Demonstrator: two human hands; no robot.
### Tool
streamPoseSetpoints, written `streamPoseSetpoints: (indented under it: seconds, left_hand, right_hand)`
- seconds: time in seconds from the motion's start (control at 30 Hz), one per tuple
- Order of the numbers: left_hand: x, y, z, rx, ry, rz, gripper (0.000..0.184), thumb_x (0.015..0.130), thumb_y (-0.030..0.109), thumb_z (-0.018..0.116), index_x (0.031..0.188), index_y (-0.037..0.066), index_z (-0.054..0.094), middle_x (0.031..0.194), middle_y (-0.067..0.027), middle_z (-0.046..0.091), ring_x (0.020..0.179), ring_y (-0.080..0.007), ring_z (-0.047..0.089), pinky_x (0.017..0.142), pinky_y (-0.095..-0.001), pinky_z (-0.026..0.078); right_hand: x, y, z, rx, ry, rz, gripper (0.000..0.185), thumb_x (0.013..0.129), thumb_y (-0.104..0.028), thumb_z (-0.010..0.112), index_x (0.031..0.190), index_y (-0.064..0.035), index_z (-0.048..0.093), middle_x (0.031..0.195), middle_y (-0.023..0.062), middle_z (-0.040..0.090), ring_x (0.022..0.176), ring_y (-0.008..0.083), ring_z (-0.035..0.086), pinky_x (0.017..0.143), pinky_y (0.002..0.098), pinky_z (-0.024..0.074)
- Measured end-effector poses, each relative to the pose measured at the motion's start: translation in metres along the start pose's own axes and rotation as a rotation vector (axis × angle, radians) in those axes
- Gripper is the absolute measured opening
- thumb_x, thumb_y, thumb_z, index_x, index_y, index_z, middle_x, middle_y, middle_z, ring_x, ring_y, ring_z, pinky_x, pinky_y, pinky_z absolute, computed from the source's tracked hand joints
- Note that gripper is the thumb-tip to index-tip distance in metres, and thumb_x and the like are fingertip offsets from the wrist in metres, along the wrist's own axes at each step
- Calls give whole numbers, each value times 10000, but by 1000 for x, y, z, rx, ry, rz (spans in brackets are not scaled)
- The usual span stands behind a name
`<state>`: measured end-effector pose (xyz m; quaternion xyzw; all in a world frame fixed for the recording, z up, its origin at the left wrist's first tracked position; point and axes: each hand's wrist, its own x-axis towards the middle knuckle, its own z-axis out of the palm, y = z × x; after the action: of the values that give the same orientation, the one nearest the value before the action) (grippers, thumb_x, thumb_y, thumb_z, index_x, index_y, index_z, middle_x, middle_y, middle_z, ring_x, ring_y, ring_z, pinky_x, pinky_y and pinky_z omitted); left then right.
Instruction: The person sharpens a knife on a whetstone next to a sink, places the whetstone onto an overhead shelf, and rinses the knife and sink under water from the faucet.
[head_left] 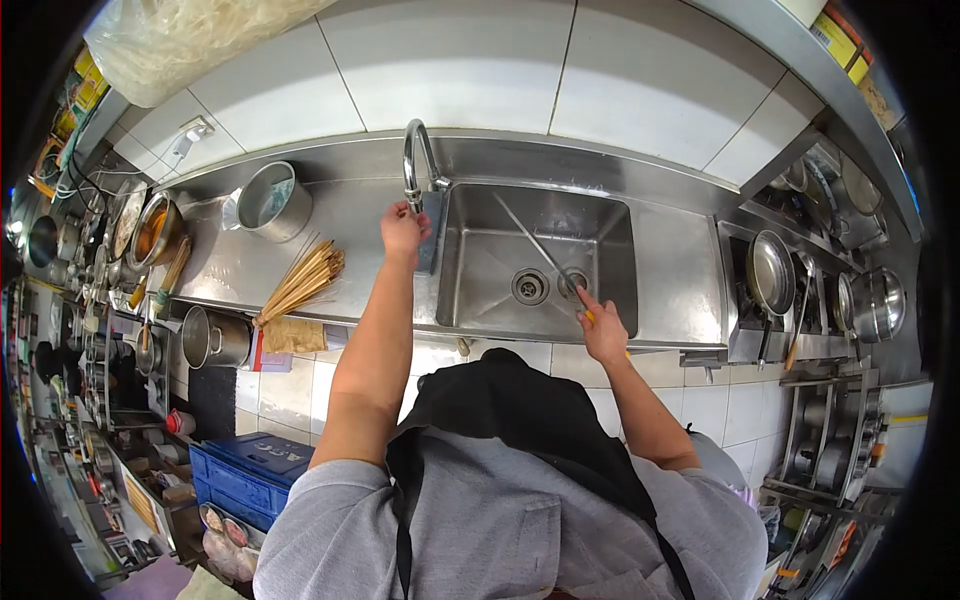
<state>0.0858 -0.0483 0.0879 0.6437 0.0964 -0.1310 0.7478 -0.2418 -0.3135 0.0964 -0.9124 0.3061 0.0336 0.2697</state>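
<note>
My left hand [403, 232] is closed around the spout end of the curved chrome faucet [411, 160], at the left edge of the steel sink [621, 250]. Over the sink's right side, my right hand [603, 328] grips the yellow handle of a long steel rod [540, 245]. The rod slants up and left across the basin, its far end near the back wall. Two round drains [530, 287] show in the basin floor, one partly behind the rod. A bundle of thin wooden sticks [305, 283] lies on the counter left of the faucet.
A metal pot [273, 203] stands on the left counter, with bowls [158, 230] farther left. A frying pan [771, 272] rests on the stove at right. Another pot [213, 337] and a blue crate [238, 478] are at lower left. A bag [180, 45] hangs above.
</note>
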Motion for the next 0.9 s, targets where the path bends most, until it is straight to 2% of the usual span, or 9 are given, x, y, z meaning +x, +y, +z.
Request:
streamPoseSetpoints:
  seconds: [0.1,0.17,0.2,0.37,0.57,0.6,0.63,0.73,0.9]
  left_hand:
    - [-9,16,6,263,3,230,239,957,-8,560,1189,38,598,994,-64,716,827,-173,689,729,-328,571]
    - [-40,12,13,645,78,576,379,898,-52,544,1273,-3,567,999,-138,736,882,-279,719,810,-397,570]
    - [-48,4,21,511,68,545,540,883,-50,545,1415,9,477,1166,-170,731,1037,-338,715,897,-446,558]
    - [-66,-15,93,554,-109,585,788,873,-58,518,1600,40,231,1362,-248,627,1175,-369,671,981,-448,536]
    - [-22,-22,106,332,-257,382,784,830,-72,549,1573,25,317,1392,-246,598,1236,-405,622,1040,-462,513]
    - [-24,-12,85,618,-129,590,740,846,-8,609,1548,65,385,1424,-217,576,1287,-391,581,1057,-490,495]
    - [-33,-7,70,852,57,437,715,850,77,667,1523,111,428,1487,-189,529,1335,-392,536,1091,-497,466]
    - [-34,-17,32,1170,173,49,891,847,286,784,1588,166,306,1541,-166,443,1405,-394,457,1084,-564,435]
    - [-29,-47,10,1330,91,-18,1025,819,340,834,1622,169,221,1532,-175,428,1406,-400,436,1093,-611,413]
  right_hand:
    - [-5,2,2,-80,-6,-23,583,966,-230,676,1496,-419,524,1152,151,568,1104,360,623,916,505,533]
    - [-5,2,8,-140,-22,-55,582,960,-224,682,1490,-414,532,1155,144,558,1134,347,603,925,495,532]
    - [-5,1,11,-140,-20,-53,582,960,-224,682,1490,-414,532,1155,144,558,1134,347,603,925,495,532]
    - [0,-4,15,-128,-40,-50,587,959,-233,693,1492,-419,534,1138,137,549,1120,345,615,917,494,537]
    - [15,3,13,-172,-66,61,581,961,-249,688,1495,-417,529,1172,142,554,1173,343,604,945,503,535]
    - [15,5,10,-181,-64,52,581,961,-249,688,1495,-417,529,1172,142,554,1173,343,604,945,503,535]
    - [13,6,6,-189,-79,69,588,960,-251,691,1498,-419,524,1169,147,556,1171,351,609,944,504,537]
    - [7,17,7,-182,-86,99,599,958,-251,696,1502,-426,516,1164,157,563,1158,364,622,943,506,542]
    - [-4,34,11,-174,-62,131,608,955,-241,703,1502,-431,516,1158,170,573,1118,379,642,932,510,546]
